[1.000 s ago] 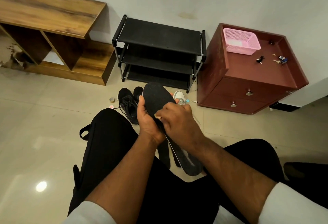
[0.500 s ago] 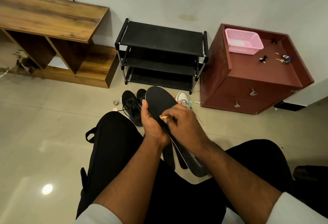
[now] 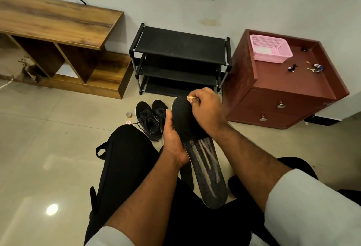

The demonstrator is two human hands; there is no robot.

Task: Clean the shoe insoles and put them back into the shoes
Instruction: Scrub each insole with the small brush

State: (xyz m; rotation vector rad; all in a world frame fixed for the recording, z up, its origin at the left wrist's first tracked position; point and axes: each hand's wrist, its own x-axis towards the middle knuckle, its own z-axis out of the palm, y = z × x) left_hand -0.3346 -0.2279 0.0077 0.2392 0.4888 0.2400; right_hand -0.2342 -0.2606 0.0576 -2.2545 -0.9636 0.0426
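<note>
Head view — a seated person works on a black insole (image 3: 207, 171) held over the lap.
The left hand (image 3: 172, 138) grips its edge; the right hand (image 3: 207, 109) pinches a small pale item at the toe end — black shoes (image 3: 151, 121) stand on the floor just beyond.

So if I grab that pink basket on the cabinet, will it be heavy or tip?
The pink basket looks like thin plastic mesh and nearly empty, so probably light. Its wide flat base on the cabinet suggests it would slide rather than tip.
</note>
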